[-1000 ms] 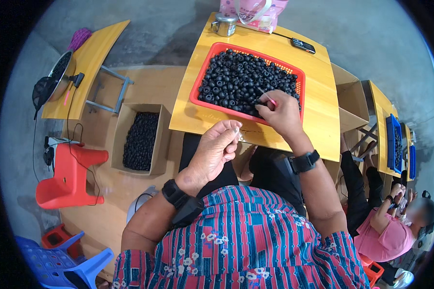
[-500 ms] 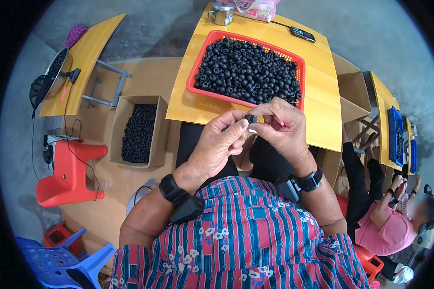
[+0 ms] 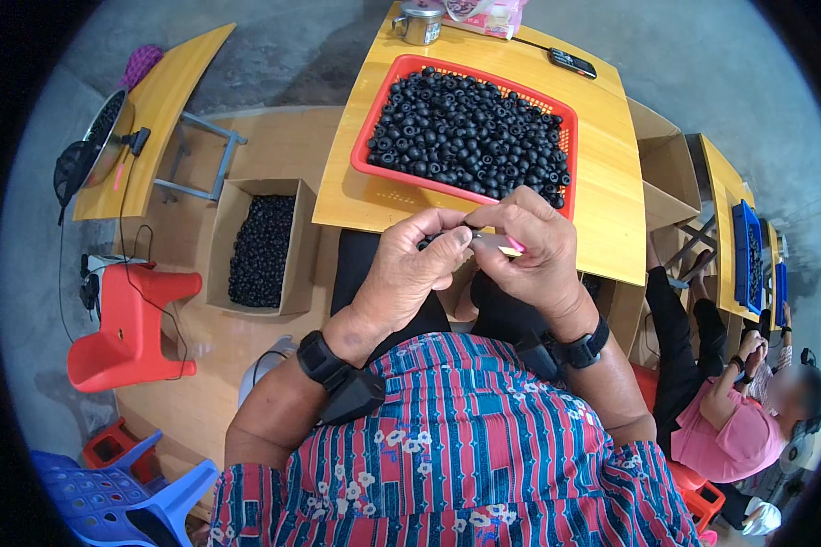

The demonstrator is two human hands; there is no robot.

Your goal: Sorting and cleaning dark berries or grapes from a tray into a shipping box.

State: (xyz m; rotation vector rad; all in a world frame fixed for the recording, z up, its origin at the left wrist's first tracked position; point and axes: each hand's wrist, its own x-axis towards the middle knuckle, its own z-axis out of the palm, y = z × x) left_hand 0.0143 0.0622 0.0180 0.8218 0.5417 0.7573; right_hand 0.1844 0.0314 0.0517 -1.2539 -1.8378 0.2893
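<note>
Concrete floor surrounds a yellow table (image 3: 602, 210), where the left hand (image 3: 406, 273) pinches a small black part (image 3: 426, 242) against a pink-tipped tool (image 3: 500, 241) gripped by the right hand (image 3: 534, 255). At twelve o'clock, a red tray (image 3: 374, 128) looks full; a cardboard box (image 3: 223, 246) at nine o'clock holds many.

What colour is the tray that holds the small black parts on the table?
Red, clear in the head view: the tray sits on the yellow table.

A tray (image 3: 380, 108) of round parts (image 3: 470, 137) sits on the table (image 3: 602, 191), a parts-filled box (image 3: 246, 196) at its left.
</note>
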